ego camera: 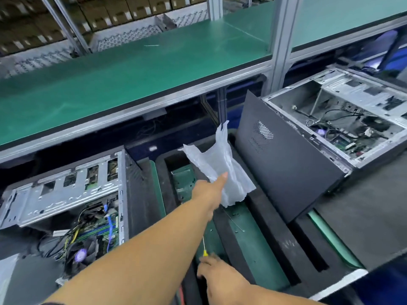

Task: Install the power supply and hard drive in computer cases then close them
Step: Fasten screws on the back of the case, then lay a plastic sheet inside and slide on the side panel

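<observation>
Right hand (pixel 218 274) grips a screwdriver (pixel 204 246) near the plastic bag (pixel 222 170); left hand (pixel 211 190) holds that bag. Likely unpacking step; next, discard bag, fit part into open case (pixel 66 194).

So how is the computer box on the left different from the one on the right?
The left case sits close, showing blue and yellow cables and a round fan. The right case sits farther back, showing mostly black wires. A black panel leans against the right case; nothing like it leans on the left case. Both are open metal boxes with parts showing.
</observation>
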The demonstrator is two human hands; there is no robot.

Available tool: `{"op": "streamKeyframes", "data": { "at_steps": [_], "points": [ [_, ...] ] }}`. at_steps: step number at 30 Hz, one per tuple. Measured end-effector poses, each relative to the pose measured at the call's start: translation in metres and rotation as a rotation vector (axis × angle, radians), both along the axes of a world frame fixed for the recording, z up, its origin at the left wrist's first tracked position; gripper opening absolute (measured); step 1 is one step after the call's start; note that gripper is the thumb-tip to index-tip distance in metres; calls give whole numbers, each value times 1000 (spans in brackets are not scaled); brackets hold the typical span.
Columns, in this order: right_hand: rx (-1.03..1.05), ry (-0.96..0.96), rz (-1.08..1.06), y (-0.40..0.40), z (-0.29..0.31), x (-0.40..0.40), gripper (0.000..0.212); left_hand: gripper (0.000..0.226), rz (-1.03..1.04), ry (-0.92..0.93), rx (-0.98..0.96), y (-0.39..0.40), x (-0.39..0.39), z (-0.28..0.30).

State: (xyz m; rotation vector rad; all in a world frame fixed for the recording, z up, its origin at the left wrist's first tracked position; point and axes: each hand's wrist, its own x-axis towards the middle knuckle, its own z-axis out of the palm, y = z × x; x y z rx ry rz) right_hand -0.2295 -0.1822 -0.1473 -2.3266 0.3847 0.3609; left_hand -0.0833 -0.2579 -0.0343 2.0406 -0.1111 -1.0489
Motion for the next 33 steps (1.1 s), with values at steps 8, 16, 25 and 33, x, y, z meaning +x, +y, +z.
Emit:
{"op": "streamKeyframes", "data": {
  "at_steps": [8,16,25,33],
  "points": [
    [184,-388,-612,-48,47,-31,30,20,120,-180,-18,-14,20,-23],
    [255,-484,-588,-97,146,33,75,53,9,-77,-274,41,9,36],
    [284,-553,-906,-70,151,43,22,37,230,27,-575,129,49,105],
    [-222,-565,-529,-17,188,80,77,12,649,-386,-631,288,151,182]
  ]
}}
